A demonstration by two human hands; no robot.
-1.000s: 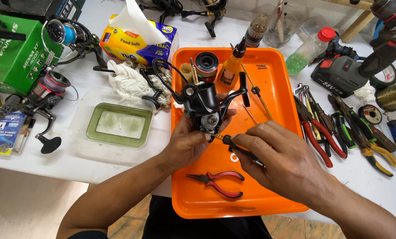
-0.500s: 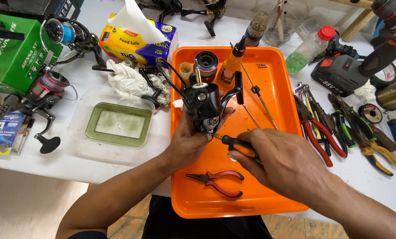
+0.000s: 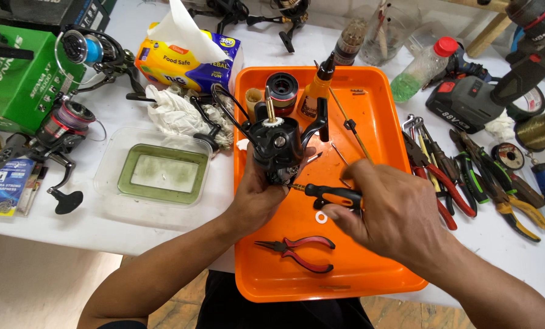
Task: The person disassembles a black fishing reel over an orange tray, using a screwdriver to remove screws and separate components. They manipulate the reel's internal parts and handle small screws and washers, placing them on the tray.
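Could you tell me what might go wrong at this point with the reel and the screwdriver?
The left hand alone steadies the black fishing reel above the orange tray, so a slip of the screwdriver in the right hand could jab those fingers. A freed screw might roll away among the loose parts. The small white washer near the right hand could easily be knocked aside.

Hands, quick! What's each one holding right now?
Left hand: closed around the black fishing reel, holding it over the orange tray.
Right hand: closed on the screwdriver, its tip at the reel.
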